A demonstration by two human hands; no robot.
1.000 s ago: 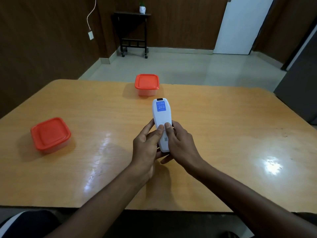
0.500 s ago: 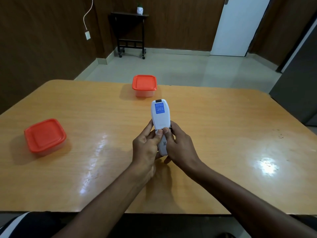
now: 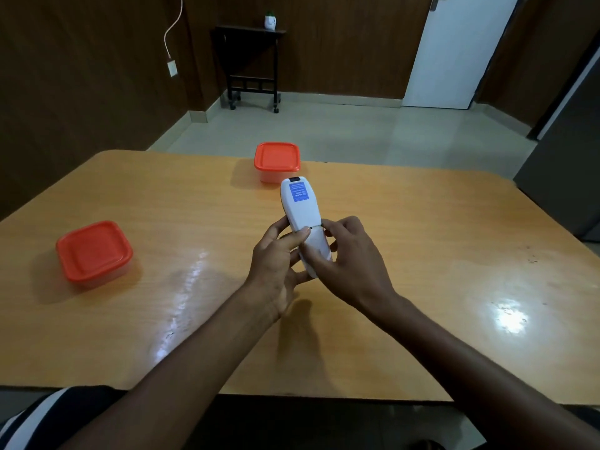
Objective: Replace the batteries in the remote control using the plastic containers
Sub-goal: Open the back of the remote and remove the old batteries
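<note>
Both hands hold the white remote [image 3: 303, 219] back side up, above the middle of the wooden table [image 3: 422, 241]. The left hand [image 3: 276, 264] is curled around the remote's left edge, thumb lying across the back at the thin seam of the battery cover, fingers underneath. The right hand [image 3: 349, 264] is closed on the lower end from the right, fingertips at the same seam and thumb pressed on the cover. Whether the cover has shifted cannot be told; only a thin dark line shows at the seam. A blue label [image 3: 299, 193] sits near the remote's far end, which points away from the hands.

Just beyond that far end, close to the table's far edge, stands a plastic box with an orange lid [image 3: 276, 156], lid on. A second orange-lidded box [image 3: 93, 250] stands well to the left of the left hand, also shut, near the left edge.

To the right of the right hand the tabletop is bare out to its right edge, apart from a bright glare spot [image 3: 509, 315]. Between the left hand and the left box lies open wood with a streak of reflected light. The near edge runs under both forearms.
</note>
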